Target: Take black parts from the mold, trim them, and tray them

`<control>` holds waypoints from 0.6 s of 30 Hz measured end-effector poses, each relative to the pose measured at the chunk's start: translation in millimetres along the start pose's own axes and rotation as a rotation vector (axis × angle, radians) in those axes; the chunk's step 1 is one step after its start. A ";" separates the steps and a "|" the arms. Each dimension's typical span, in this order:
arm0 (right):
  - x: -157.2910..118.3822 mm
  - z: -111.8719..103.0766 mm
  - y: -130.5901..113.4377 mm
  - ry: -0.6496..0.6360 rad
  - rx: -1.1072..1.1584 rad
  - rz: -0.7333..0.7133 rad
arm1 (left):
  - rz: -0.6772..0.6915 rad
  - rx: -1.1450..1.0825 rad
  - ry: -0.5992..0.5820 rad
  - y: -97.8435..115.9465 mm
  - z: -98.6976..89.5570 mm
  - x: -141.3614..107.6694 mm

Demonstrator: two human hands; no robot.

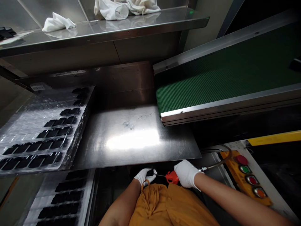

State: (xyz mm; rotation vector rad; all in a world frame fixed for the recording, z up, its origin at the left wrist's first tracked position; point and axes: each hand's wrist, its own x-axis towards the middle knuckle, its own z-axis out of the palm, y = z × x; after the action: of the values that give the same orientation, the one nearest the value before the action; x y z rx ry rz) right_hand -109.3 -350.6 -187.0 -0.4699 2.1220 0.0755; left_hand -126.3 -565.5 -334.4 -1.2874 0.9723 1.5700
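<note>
My right hand [186, 173], in a white glove, is closed around an orange air blow gun [172, 178]. A hose [217, 163] runs from the gun's back end off to the right. The gun's thin metal nozzle points left toward my left hand [144, 177]. That hand, gloved in white too, pinches a small black part [150, 172] near the nozzle tip. Both hands are low in front of my body, just below the front edge of the steel table [131, 125]. The left fingers partly hide the black part.
A clear plastic tray [25, 116] with rows of black parts stands on the table's left, another tray [63, 194] below it. A green conveyor belt [211, 75] slopes up to the right. A button panel [246, 175] is at right. White cloths [113, 9] lie on the shelf [141, 26].
</note>
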 end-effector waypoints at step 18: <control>-6.9 -3.1 5.1 -0.054 -0.013 0.021 | 0.439 0.813 -0.027 -9.1 1.5 3.5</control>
State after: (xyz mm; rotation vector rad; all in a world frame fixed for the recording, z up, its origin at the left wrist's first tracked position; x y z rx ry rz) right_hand -110.1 -344.4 -180.3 -0.4482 2.0745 0.1136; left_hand -118.5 -560.6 -338.0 -0.4979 1.7225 1.2518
